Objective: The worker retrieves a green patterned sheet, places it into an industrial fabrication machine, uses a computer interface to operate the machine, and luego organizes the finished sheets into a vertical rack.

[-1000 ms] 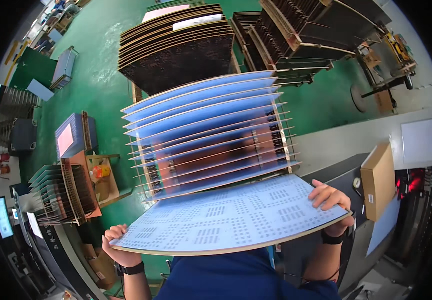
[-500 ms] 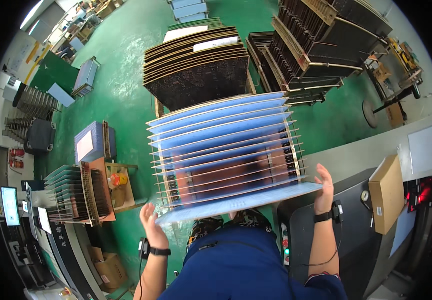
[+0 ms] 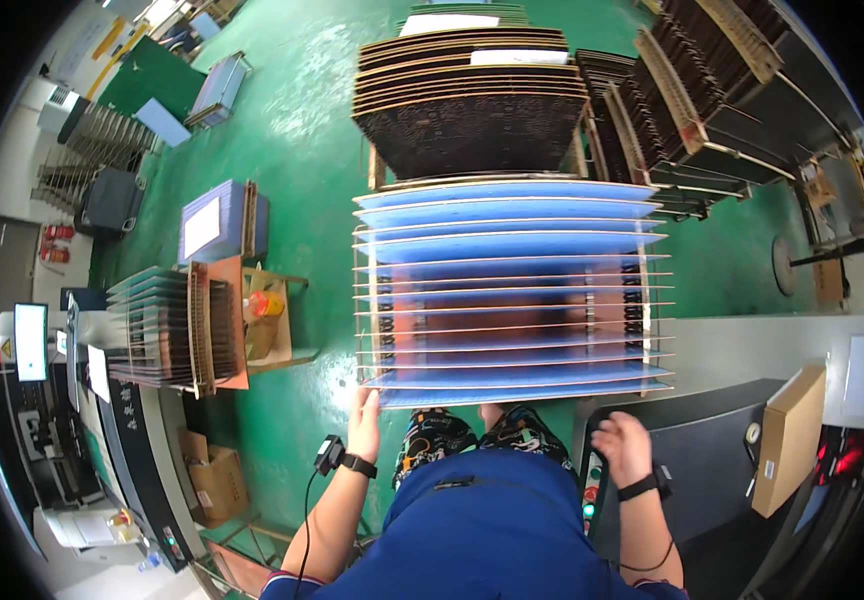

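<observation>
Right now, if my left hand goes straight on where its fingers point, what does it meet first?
Your left hand would probably meet the left end of the nearest blue panel first, though depth is unclear and they may be touching.

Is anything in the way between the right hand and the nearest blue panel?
Nothing visible stands between the right hand and the nearest blue panel; the gap looks open. The dark grey machine shows beside the hand, apparently lower, though depth is hard to judge.
</observation>
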Motion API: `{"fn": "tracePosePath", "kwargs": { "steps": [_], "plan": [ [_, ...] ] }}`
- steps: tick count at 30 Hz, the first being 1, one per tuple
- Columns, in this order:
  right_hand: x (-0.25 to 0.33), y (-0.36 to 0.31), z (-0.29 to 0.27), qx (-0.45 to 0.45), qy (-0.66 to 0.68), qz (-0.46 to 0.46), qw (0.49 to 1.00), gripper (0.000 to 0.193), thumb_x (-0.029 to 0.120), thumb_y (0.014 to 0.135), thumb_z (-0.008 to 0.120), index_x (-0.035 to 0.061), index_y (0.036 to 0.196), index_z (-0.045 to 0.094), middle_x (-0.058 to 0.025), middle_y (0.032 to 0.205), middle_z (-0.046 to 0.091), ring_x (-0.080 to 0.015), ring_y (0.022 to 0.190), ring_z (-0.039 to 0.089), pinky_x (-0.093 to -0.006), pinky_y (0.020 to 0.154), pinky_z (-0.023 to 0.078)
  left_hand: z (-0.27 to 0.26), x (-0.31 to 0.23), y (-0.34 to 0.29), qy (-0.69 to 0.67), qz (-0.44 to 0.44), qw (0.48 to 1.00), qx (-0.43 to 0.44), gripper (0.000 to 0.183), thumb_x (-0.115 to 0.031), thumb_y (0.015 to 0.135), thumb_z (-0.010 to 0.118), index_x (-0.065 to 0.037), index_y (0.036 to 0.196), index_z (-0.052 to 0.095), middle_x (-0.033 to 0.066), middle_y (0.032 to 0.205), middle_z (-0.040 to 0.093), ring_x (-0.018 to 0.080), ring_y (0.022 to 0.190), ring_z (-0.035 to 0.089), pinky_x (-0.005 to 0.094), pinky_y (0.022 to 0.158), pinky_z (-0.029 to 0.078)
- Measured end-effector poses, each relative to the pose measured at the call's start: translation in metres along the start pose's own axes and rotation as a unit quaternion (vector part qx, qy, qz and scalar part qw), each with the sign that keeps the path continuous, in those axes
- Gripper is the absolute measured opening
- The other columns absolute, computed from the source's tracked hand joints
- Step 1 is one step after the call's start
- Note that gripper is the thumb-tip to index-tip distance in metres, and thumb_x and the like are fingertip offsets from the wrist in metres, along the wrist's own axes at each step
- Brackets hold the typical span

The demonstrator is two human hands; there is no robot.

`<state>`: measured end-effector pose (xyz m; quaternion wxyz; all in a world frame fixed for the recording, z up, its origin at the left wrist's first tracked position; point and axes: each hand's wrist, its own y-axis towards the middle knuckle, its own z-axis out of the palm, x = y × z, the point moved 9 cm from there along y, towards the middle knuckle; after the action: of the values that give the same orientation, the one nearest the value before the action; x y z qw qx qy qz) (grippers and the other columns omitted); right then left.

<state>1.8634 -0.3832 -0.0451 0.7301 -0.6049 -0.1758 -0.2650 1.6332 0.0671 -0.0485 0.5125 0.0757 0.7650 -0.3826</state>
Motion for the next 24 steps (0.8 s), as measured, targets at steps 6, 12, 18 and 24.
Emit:
{"fn": "tracePosePath", "kwargs": {
  "steps": [6,12,18,24],
  "plan": [
    [-0.074,0.068,0.025,-0.137,-0.084,0.068,0.985,0.027,0.029,0.095,0.05,0.0054,0.11,0.05,-0.0102,0.092,0.051,-0.0273,0.073,0.063,-0.0394,0.06,0.057,0.008,-0.008,0.004,0.002,0.001,1.0,0.025,0.056,-0.028,0.1,0.045,0.001,0.145,0.03,0.0141,0.14,0.044,0.0213,0.13,0.04,0.0351,0.109,0.03],
    [-0.082,0.094,0.004,-0.13,-0.134,0.094,0.978,0.035,0.032,0.097,0.049,0.0057,0.119,0.048,-0.0127,0.097,0.055,-0.0293,0.071,0.065,-0.0386,0.054,0.058,0.011,-0.025,0.002,0.019,0.027,0.999,0.035,0.052,-0.024,0.1,0.045,0.002,0.142,0.029,0.0147,0.126,0.054,0.0201,0.116,0.051,0.0332,0.103,0.036],
    [-0.063,0.097,0.007,-0.149,-0.286,0.079,0.943,0.026,0.031,0.095,0.054,0.0051,0.097,0.058,-0.0087,0.073,0.06,-0.0223,0.052,0.063,-0.0348,0.042,0.054,0.009,-0.051,-0.002,0.105,0.033,0.994,0.017,0.054,-0.036,0.101,0.039,0.004,0.137,0.036,0.0205,0.126,0.055,0.0266,0.119,0.052,0.0353,0.102,0.038],
    [-0.062,0.114,-0.015,-0.148,-0.434,0.068,0.886,0.031,0.029,0.093,0.057,0.0032,0.076,0.061,-0.0104,0.067,0.062,-0.0198,0.051,0.062,-0.0304,0.038,0.049,0.003,-0.043,0.012,0.175,0.068,0.982,-0.005,0.059,-0.043,0.099,0.041,0.004,0.133,0.042,0.0256,0.119,0.057,0.0337,0.112,0.056,0.0407,0.096,0.042]
  ]
}}
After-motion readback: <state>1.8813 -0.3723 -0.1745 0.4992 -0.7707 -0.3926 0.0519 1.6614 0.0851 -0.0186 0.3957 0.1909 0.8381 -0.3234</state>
